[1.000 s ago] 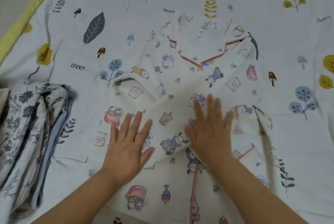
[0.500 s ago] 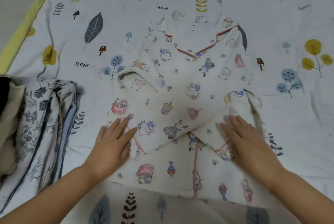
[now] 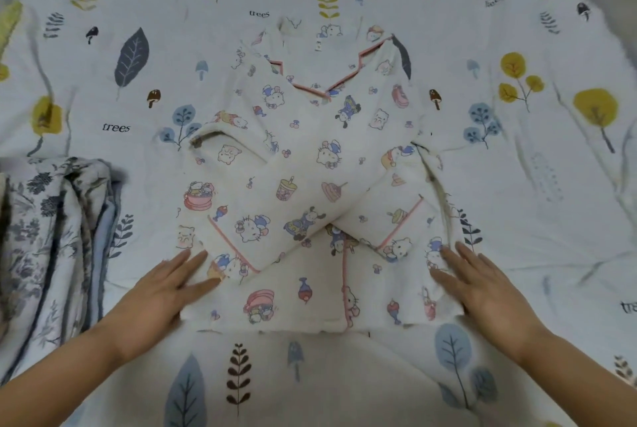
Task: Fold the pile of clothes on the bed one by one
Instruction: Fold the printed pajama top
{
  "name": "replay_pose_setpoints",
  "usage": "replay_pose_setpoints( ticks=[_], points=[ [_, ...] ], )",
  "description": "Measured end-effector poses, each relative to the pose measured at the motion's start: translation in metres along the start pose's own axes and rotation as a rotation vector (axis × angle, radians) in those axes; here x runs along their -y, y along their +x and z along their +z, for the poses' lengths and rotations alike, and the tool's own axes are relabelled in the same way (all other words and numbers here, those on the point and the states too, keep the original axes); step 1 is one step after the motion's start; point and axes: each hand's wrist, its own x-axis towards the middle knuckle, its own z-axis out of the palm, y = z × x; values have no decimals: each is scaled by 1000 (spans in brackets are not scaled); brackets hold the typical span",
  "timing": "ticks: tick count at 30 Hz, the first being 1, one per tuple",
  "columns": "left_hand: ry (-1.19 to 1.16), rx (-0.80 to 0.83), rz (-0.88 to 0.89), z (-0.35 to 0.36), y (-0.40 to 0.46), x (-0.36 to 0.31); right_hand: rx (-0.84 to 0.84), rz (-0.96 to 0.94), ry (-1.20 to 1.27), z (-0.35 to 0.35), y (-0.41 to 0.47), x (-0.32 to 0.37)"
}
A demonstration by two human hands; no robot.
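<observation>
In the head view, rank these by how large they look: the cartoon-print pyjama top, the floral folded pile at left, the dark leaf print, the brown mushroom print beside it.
Largest to smallest:
1. cartoon-print pyjama top
2. floral folded pile, partly cut off by the frame
3. dark leaf print
4. brown mushroom print

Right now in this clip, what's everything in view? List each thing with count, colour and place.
cartoon-print pyjama top with pink piping: one, white, centre of the bed, sleeves crossed over its front
folded floral fabric pile: one, grey-blue on white, left edge
leaf-and-tree print bedsheet: one, white with yellow and blue motifs, under everything
left hand: flat, fingers straight, at the top's lower left edge
right hand: flat, fingers straight, at the top's lower right edge
</observation>
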Motion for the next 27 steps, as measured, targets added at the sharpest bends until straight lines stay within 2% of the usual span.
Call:
replay_pose_setpoints(
  ticks=[2, 3, 5, 7, 9, 13, 18, 23, 25, 27],
  points=[
    [-124, -49, 5, -7, 3, -2, -24, 14, 42, -2, 4, 3],
    [-279, -78, -9, -13, 4, -2, -36, 41, 105, -6, 6, 6],
    [-622, -123, -72, -37, 10, -1, -61, 130, 329, -23, 10, 13],
    [-729, -173, -38, -63, 19, 5, -127, 211, 563, -45, 15, 19],
    [-883, -209, -84, -87, 30, 14, -229, 221, 717, -65, 25, 18],
    [-1401, -212, -240, -121, 58, 33, -258, 257, 942, -96, 61, 0],
    [-1549, -419, -419, -156, 123, 61, -410, 310, 1107, -145, 133, -27],
    [-1599, -557, -462, -195, 196, 101, -574, 401, 1278, -178, 220, -66],
    [-1633, -636, -571, -204, 226, 118, -612, 453, 1273, -184, 255, -81],
    [-1584, -717, -757, -200, 254, 133, -620, 566, 1197, -178, 287, -97]
  ],
)
